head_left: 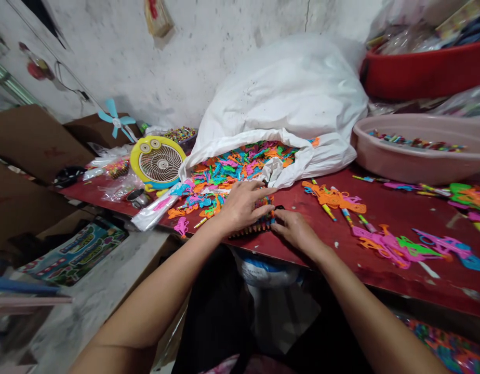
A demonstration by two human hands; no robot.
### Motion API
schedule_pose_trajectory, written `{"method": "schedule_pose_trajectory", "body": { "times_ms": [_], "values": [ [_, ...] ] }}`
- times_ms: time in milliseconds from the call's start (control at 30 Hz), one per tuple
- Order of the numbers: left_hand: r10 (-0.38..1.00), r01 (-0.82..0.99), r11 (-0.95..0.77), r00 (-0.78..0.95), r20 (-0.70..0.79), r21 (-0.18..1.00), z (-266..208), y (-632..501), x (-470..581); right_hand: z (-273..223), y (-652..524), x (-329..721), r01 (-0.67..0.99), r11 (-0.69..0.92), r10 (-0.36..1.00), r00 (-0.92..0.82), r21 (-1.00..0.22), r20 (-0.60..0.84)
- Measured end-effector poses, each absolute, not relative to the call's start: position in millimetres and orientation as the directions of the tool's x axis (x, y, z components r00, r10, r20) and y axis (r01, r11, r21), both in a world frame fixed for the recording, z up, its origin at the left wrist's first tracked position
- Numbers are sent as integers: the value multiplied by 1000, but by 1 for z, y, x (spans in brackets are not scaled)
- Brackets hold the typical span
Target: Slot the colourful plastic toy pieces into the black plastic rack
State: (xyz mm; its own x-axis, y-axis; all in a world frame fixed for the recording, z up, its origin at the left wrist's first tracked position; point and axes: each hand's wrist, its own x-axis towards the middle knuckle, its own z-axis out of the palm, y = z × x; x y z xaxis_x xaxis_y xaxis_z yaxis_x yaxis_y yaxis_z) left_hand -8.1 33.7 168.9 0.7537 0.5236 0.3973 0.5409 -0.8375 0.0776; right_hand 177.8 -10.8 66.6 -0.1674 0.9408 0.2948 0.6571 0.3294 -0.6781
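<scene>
At the red table's front edge lies a bundle of small multi-coloured sticks (259,227), its striped ends showing in a row. My left hand (243,205) lies over the top of it, fingers stretched out and apart. Against the bundle's right end, my right hand (296,228) has its fingers bent and pressed to it, near a small black part. My hands hide much of the bundle. Just behind them, brightly coloured toy-gun-shaped plastic pieces (228,169) spill from the mouth of a big white sack (287,88).
To the left stand a yellow fan (158,162) and clear plastic bags (156,212). Coloured plastic pieces (396,244) lie on the red table (321,249) at right. Behind them sit a pink basin (411,163) and a red basin (427,72). Cardboard boxes (29,140) stand far left.
</scene>
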Motion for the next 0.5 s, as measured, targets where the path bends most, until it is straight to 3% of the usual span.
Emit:
{"method": "schedule_pose_trajectory", "body": {
  "times_ms": [233,500],
  "values": [
    [583,559,-811,745,324,173,168,38,4,56,-3,185,485,340,940,-168,-806,296],
    [615,571,-788,707,349,232,165,43,4,61,-1,181,505,335,941,-134,-795,312]
  ]
}}
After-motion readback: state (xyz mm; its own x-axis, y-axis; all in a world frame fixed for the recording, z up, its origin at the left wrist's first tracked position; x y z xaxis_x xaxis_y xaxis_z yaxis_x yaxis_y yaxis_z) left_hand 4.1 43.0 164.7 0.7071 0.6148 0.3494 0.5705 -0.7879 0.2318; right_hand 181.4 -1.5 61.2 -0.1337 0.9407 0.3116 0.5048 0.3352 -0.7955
